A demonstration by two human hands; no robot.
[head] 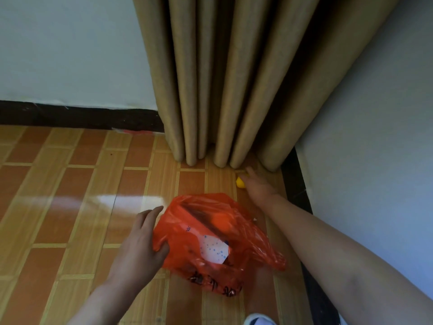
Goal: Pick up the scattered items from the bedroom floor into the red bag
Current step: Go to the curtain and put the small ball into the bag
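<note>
Left hand (140, 240) grips red bag (210, 242); right hand (256, 186) half-hides yellow item (239, 182), grip unclear.

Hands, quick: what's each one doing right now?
Left hand: grips the red bag at its edge.
Right hand: on the yellow item by the curtain; grip cannot be told.
</note>
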